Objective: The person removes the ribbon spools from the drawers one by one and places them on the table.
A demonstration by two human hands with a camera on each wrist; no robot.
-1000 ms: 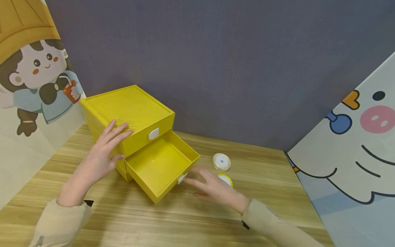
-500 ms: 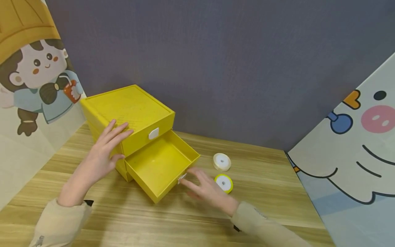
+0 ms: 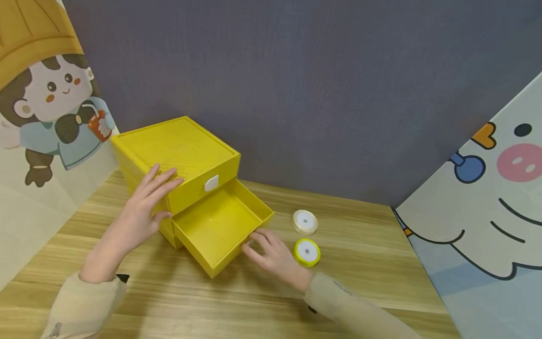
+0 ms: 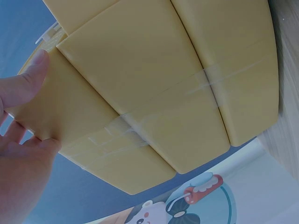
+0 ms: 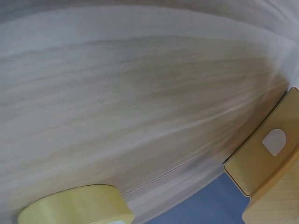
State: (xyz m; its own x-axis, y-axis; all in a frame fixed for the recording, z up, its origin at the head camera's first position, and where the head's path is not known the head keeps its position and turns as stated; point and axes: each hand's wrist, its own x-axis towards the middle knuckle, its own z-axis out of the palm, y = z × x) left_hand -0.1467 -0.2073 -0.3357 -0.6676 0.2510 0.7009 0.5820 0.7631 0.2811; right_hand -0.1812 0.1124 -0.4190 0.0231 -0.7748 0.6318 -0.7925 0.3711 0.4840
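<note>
A yellow drawer cabinet stands on the wooden table, its middle drawer pulled out with a bare interior. My left hand rests on the cabinet's near left edge with straight fingers over the top; the left wrist view shows its thumb against the yellow casing. At the drawer's front, my right hand pinches the small white handle, mostly hidden by the fingers. Beside that hand lies a bright yellow ribbon roll, with a cream ribbon roll behind it. The right wrist view does not show the hand.
A dark grey-blue partition rises behind the table. Cartoon-printed panels flank it at left and right. The upper drawer has a white handle and is closed. Clear tape runs across the cabinet's side.
My right hand has moved left to the drawer's handle and its fingers have closed there, uncovering the yellow ribbon roll. The drawer has slid in very slightly. The left hand has stayed put.
</note>
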